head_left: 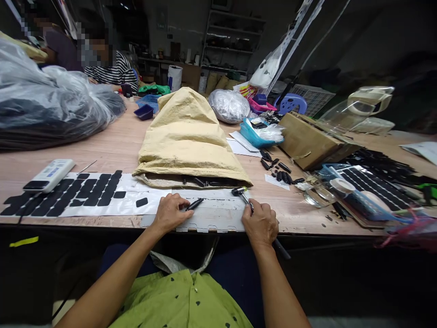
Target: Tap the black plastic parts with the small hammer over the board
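My left hand rests on a grey metal plate at the table's near edge, its fingers pinched on a slim black pen-like part. My right hand is closed round the handle of a small hammer; the hammer's head lies on the plate and the black handle end sticks out below my wrist. Just behind the plate lies a yellow woven sack with more black parts showing at its open mouth.
A white sheet of black adhesive pads and a remote control lie left. Loose black parts, a cardboard box, a blue tray and pad sheets sit right. Grey plastic bags and two seated people occupy the far left.
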Demonstrator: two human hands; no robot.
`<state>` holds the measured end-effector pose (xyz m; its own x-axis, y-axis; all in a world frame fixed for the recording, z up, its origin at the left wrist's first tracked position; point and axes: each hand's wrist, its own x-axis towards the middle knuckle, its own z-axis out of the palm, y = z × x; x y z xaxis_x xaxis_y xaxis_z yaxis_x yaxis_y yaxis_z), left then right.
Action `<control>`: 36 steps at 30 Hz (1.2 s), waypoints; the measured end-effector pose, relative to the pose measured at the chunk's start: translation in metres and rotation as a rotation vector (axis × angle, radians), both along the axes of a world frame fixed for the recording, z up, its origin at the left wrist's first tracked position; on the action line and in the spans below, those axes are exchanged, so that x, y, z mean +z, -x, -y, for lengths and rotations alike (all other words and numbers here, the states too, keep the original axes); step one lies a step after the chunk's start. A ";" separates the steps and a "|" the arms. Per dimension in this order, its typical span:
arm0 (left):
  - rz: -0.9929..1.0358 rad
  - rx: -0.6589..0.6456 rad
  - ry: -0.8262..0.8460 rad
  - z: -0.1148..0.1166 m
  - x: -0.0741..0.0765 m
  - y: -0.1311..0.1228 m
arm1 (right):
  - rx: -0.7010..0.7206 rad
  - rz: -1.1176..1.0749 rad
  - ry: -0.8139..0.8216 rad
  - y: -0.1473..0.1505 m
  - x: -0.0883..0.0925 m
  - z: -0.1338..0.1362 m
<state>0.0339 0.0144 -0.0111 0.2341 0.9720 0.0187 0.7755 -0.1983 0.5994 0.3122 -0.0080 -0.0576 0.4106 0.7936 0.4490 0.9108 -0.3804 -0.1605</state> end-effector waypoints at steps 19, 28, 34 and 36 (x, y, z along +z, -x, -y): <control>0.036 -0.017 0.059 -0.007 -0.007 -0.007 | 0.803 -0.590 -0.133 0.092 0.035 0.053; 0.049 0.010 0.064 -0.006 -0.007 -0.009 | 0.789 -0.476 -0.070 0.089 0.027 0.054; 0.065 0.015 0.068 -0.006 -0.004 -0.009 | 0.725 -0.457 -0.088 0.087 0.026 0.057; 0.066 0.014 0.071 -0.006 -0.004 -0.009 | 0.721 -0.473 -0.054 0.085 0.023 0.057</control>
